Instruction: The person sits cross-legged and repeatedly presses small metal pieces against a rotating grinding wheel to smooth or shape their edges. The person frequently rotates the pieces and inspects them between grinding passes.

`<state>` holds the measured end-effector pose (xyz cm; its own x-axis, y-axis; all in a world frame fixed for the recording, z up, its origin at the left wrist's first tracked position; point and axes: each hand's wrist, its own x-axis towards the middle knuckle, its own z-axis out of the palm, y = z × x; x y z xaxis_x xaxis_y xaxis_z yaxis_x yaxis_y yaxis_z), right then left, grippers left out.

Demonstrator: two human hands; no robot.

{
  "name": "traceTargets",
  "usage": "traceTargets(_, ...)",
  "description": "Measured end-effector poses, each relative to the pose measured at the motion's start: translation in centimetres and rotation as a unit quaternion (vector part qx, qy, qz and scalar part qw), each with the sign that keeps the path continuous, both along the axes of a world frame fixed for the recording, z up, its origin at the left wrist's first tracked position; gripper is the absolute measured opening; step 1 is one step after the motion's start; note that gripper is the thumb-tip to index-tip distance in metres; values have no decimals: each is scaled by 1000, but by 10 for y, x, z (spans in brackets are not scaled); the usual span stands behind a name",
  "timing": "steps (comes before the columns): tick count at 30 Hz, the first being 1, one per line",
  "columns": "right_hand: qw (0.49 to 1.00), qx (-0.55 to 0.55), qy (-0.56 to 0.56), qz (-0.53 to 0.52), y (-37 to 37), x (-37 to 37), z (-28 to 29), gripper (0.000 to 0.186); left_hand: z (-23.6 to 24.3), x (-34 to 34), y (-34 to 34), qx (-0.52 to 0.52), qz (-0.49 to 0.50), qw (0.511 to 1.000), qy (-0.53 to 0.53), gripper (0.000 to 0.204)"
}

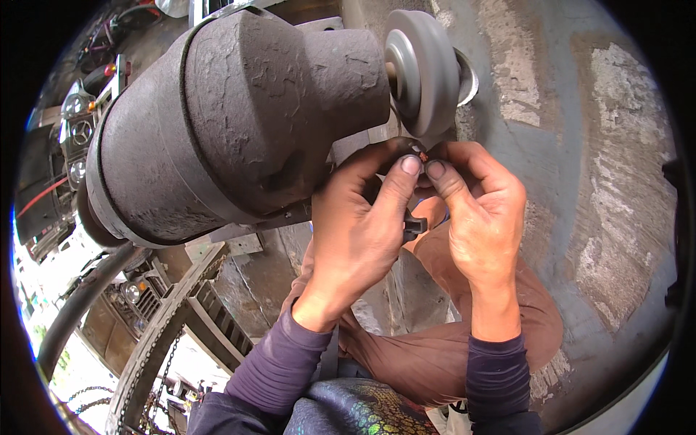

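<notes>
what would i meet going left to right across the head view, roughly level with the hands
Round headlight, big grey-brown machine body, left hand, small reddish piece at the fingertips, right hand, rough pale patch.

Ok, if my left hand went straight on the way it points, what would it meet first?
Probably your right hand, whose fingertips are right beside it; the wheel seems to lie beyond, though depth is unclear.
</notes>
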<state>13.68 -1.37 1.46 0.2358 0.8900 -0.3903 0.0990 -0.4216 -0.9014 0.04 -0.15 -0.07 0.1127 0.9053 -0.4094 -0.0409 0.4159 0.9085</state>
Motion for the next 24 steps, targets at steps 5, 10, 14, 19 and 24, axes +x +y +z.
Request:
traceTargets(5,996,-74,54,20,0,7,18,10,0,-11,1,-87,-12,991,-98,31)
traceTargets(10,988,-104,114,-20,-9,7,35,10,0,-14,-2,-108,7,991,-73,31)
traceTargets(14,988,-89,122,-8,-11,5,33,10,5,-14,-5,-85,-5,996,-40,31)
traceTargets(19,995,-63,70,20,-10,5,31,9,12,-22,-1,-101,-49,993,-39,31)
traceTargets(24,996,-55,67,15,-11,4,30,9,18,-25,-6,-81,-50,994,-62,28)
